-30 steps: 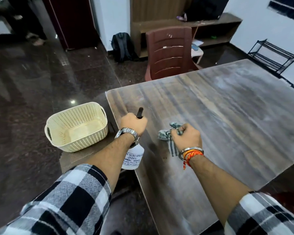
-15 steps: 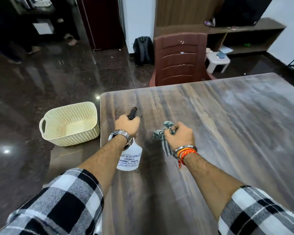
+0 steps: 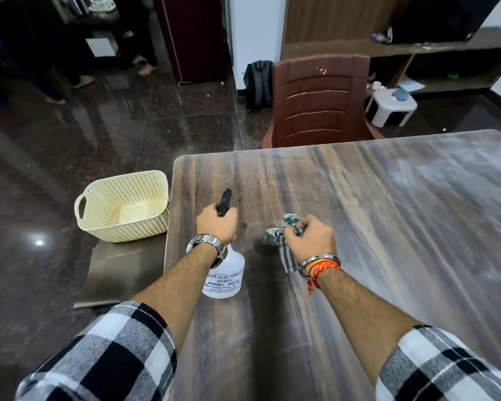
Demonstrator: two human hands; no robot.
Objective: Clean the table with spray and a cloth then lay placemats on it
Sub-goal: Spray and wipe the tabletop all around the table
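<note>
My left hand [image 3: 218,225] grips the black trigger head of a white spray bottle [image 3: 224,277], held above the near left part of the wooden table [image 3: 373,227], nozzle pointing away from me. A little to its right, my right hand [image 3: 311,238] holds a bunched grey checked cloth [image 3: 279,244] just over the tabletop. The table's right side looks pale and dusty. No placemats are in view.
A cream perforated basket [image 3: 122,208] sits on a low dark surface by the table's left edge. A brown plastic chair [image 3: 320,102] stands at the far edge, with a backpack [image 3: 258,82] and a small white stool [image 3: 392,107] on the glossy floor behind.
My view has swung so the table's left corner lies straight ahead. Both hands keep their holds on bottle and cloth and stay side by side over the table.
</note>
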